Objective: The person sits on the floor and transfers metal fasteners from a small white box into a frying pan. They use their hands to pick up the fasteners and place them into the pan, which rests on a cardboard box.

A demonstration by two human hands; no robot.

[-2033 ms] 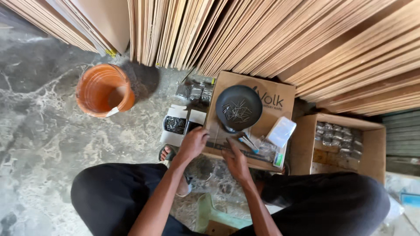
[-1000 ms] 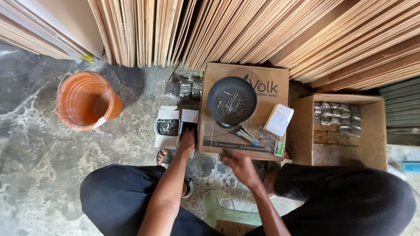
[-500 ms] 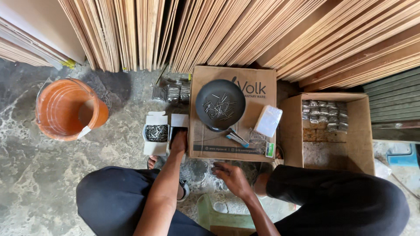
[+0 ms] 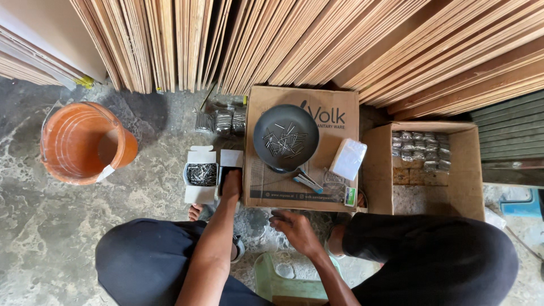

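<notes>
Hands leaving the dark pan (image 4: 285,137) of nails, which is sitting on the closed carton (image 4: 334,105).

Left hand (image 4: 231,185) is now reaching into a small white box (image 4: 201,174) left of the carton, its fingers hidden. Right hand (image 4: 294,226) is drawing back below the carton, fingers loosely spread, empty.

A timber workshop: stacked plywood sheets (image 4: 317,45), bare concrete floor (image 4: 34,226), boxed nails (image 4: 200,174).
</notes>
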